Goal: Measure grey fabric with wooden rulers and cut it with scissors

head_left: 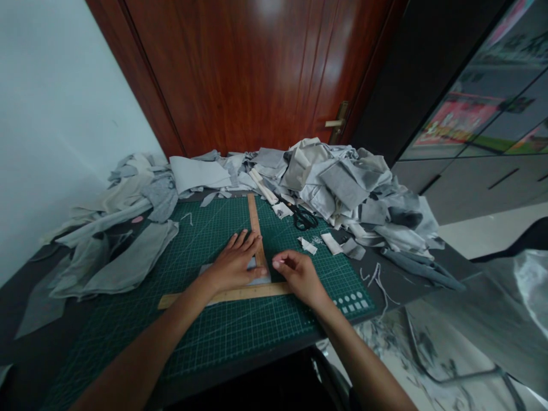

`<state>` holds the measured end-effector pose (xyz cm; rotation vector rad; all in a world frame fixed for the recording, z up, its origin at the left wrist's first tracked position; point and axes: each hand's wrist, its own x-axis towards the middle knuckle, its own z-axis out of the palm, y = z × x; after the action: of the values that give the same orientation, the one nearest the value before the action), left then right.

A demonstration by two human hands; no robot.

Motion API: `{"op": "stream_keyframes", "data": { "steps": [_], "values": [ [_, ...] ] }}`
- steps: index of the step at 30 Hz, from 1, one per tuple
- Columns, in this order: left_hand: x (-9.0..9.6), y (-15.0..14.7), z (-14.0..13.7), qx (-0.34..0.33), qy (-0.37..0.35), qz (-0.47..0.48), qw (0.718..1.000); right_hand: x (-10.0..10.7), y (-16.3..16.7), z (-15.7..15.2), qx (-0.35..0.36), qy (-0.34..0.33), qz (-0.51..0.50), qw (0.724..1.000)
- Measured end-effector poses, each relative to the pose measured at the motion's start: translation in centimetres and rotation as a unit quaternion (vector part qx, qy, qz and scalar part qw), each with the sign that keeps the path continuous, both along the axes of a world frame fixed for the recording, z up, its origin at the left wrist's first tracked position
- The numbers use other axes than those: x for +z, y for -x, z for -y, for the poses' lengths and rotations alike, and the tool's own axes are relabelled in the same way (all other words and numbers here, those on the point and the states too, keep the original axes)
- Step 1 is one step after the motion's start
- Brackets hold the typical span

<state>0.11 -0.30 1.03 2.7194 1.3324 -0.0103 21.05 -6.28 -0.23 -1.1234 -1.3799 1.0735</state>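
The left hand (231, 264) is open and flat, with its fingers spread out. It lies over a small grey cloth piece (263, 280) and hides most of it. Its fingertips reach a long wooden strip (254, 214) that points at the back edge of the tabletop (34, 365). The right hand (301, 277) is curled, with its thumb and first finger close together. I cannot tell if it pinches anything. It is at the right end of a flat wooden bar (244, 294), which runs side to side, almost in line with the front edge.

The 2 wooden parts make a corner, and the cloth piece sits in it, mostly under the left hand. So the cloth is to the left of the right hand, and the left hand is much nearer to it.

All this is on a green mat (240, 337). Farther back and to the right are black scissors (305, 218), and 2 pale scraps (331, 244) lie near the mat's right edge. A big cloth heap (342, 182) fills the back right corner of the tabletop. More grey cloth (124, 257) lies along the left edge. Behind the back edge is a red-brown door (257, 68).
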Motion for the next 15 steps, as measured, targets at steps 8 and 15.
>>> {"op": "stream_keyframes", "data": {
  "steps": [8, 15],
  "values": [
    [-0.2, -0.1, 0.2, 0.004, 0.005, 0.023, 1.000, 0.4, 0.0, 1.5, 0.017, -0.045, 0.048, 0.998],
    [-0.7, 0.3, 0.2, -0.005, -0.006, 0.055, 0.998, 3.5, 0.4, -1.2, 0.120, -0.067, 0.163, 0.977]
  ]
}}
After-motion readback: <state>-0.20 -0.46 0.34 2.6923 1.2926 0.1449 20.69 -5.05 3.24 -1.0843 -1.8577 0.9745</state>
